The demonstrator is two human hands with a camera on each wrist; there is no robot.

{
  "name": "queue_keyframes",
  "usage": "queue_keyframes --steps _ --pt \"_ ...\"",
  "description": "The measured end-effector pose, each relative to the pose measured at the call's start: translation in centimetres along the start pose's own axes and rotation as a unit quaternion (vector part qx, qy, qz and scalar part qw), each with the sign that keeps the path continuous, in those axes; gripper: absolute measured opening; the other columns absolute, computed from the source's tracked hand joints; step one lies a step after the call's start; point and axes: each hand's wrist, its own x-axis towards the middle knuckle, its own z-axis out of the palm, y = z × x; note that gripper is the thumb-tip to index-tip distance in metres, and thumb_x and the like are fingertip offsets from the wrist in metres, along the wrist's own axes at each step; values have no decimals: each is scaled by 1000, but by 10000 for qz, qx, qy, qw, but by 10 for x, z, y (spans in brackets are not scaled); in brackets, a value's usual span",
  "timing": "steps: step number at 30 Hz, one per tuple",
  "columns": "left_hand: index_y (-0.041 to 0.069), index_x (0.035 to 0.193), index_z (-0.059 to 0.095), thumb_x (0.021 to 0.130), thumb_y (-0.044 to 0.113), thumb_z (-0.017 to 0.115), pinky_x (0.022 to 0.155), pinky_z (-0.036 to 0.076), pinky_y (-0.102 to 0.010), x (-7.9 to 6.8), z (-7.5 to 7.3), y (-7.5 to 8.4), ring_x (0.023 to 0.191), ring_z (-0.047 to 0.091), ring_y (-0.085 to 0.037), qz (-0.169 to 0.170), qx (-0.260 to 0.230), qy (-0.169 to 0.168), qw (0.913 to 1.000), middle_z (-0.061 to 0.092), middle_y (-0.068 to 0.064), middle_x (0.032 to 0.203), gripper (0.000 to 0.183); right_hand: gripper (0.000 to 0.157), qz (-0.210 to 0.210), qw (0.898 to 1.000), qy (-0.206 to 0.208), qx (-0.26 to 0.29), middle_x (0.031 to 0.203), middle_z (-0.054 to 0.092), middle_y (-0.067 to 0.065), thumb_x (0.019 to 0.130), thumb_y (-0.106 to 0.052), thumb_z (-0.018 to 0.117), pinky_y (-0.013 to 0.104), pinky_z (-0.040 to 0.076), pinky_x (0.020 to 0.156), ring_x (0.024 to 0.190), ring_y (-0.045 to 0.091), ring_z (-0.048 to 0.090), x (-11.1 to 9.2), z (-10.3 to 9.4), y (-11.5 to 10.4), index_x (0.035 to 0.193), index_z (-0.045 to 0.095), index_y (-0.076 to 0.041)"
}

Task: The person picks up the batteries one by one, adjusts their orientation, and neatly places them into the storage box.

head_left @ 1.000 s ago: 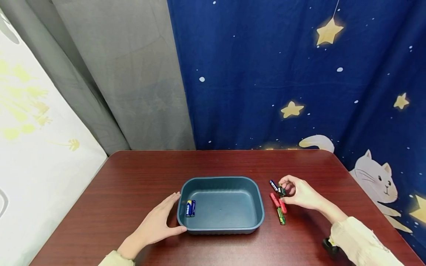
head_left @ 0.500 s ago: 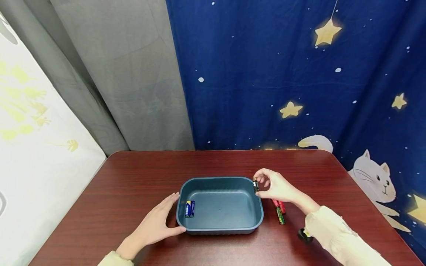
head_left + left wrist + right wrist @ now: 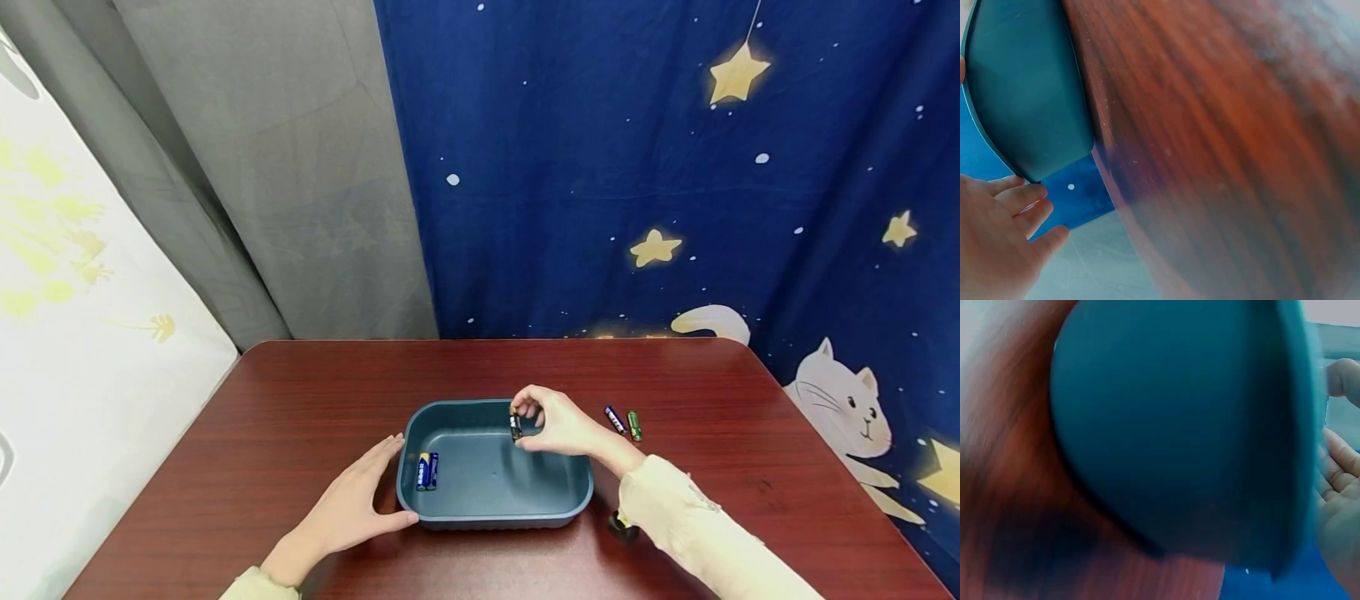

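A dark battery with a gold end (image 3: 515, 423) is pinched upright between the thumb and fingertips of my right hand (image 3: 562, 423), over the right half of a blue-green plastic bin (image 3: 495, 522). My left hand (image 3: 352, 504) rests against the bin's left end, thumb at the near corner and fingers along the rim; in the left wrist view the fingertips meet the bin's wall (image 3: 1029, 94). Two blue batteries (image 3: 427, 472) lie side by side inside, near the left wall. The right wrist view is mostly filled by the bin's side (image 3: 1172, 425), hiding the held battery.
Right of the bin, a blue battery (image 3: 615, 419) and a green battery (image 3: 634, 425) lie on the red-brown table (image 3: 337, 375). My right forearm covers the spot beside them. A black wrist device (image 3: 622, 527) hangs under the right sleeve. Curtains (image 3: 570, 208) stand behind the table.
My right hand has picked the dark battery out of the group on the right and carried it left over the bin. My left hand has stayed at the bin's left end.
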Motion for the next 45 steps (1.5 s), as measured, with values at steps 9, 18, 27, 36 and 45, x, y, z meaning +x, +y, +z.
queue_keyframes --steps 9,18,27,36,45 --pt "9 138 38 67 57 70 96 37 -50 0 1 0 129 35 -24 -10 -21 11 10000 38 -6 142 91 41 105 9989 -455 67 89 56 1 67 -14 77 22 48 65 81 14 53 13 33 -8 101 56 -7" --pt "9 138 38 67 57 70 97 37 -47 1 1 0 129 35 -23 49 21 48 10000 38 -6 141 92 40 231 9969 -683 -310 86 57 0 65 -15 78 22 45 72 79 13 53 27 61 -15 98 57 -7" --pt "10 138 38 66 57 70 96 38 -47 -1 0 -1 129 36 -23 61 56 98 9999 39 -6 141 92 40 263 9882 -1093 -1040 79 55 -3 61 -18 80 15 41 65 70 5 48 47 86 -27 92 57 -8" --pt "10 139 37 67 57 70 97 38 -47 1 0 0 129 35 -23 118 60 59 9999 38 -5 141 92 42 592 9825 -1281 -1212 73 51 -7 58 -23 83 14 39 61 66 3 45 50 99 -32 88 57 -9" --pt "9 138 38 66 55 72 97 38 -45 1 -2 0 129 35 -22 231 73 181 9995 39 -5 141 92 43 584 9813 -1227 -1365 73 48 -7 59 -28 83 14 39 61 66 4 44 52 104 -35 88 57 -9"
